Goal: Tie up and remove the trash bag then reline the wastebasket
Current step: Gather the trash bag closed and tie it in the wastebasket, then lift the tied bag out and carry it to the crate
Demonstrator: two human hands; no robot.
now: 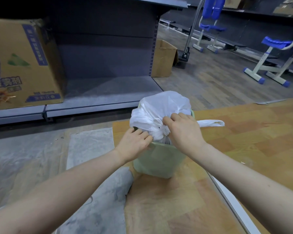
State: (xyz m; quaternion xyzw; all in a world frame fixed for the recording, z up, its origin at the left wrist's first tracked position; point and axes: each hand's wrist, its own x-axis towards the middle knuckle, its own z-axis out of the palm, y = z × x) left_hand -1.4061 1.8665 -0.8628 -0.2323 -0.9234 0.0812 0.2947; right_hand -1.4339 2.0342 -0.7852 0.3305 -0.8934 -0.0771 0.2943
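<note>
- Here, my left hand (134,142) pinches the gathered plastic of the white trash bag (159,112) at the near rim of the pale green wastebasket (157,162).
- My right hand (181,130) has its fingers curled into the same bunched neck of the bag, its grip clenched on the plastic.
- The bag bulges above the wastebasket's mouth; one loop handle (211,123) sticks out to the right.
- The wastebasket stands on the wooden floor (243,149), near a grey shelf (108,92) carrying a cardboard box (24,65).
</note>
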